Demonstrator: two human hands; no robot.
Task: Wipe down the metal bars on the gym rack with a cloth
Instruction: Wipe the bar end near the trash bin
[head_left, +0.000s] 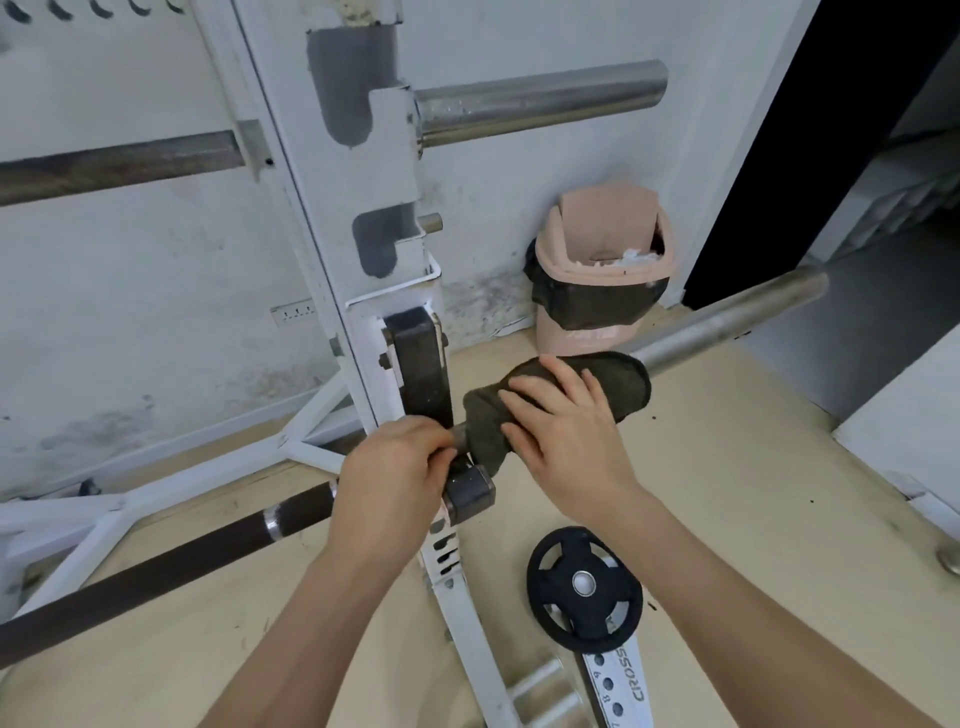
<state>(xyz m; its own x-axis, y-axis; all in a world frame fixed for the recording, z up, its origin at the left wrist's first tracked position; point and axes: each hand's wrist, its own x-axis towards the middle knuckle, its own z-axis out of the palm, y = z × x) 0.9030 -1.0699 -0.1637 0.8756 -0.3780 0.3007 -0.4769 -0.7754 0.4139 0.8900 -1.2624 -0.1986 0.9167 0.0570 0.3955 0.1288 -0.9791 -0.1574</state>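
Head view: where is the cloth (623, 387) sitting?

— Draped over the lower bar (727, 319), just off the rack (363, 234) upright, a little right of centre. The right hand (566, 431) lies on top of it, fingers spread and fairly straight. It presses the cloth onto the steel and does not clench it.

And the left hand (395, 467)?

— At 8 o'clock from the right one, close beside it. Its fingers are curled round the bar's inner end, next to the upright, seemingly to steady it.

Which way does the bar run?

— From the hands its long axis heads out toward 2 o'clock, and the bare grey length beyond the cloth ends free. That line is what matters. I'd judge the wipe has to travel along it, away from the upright. The right hand should lead, since it is nearer that uncovered stretch.

Anything in the way?

— A bin (597, 332) stands at 12 o'clock from the cloth, behind the bar and apart from it. A plate (584, 592) lies on the floor (727, 519) at 6 o'clock. Neither touches the bar.

How much is left?

— Plenty, I'd say. The upper bar (540, 101), at 12 o'clock high on the rack, shows dull spotting near its collar and has no cloth on it.
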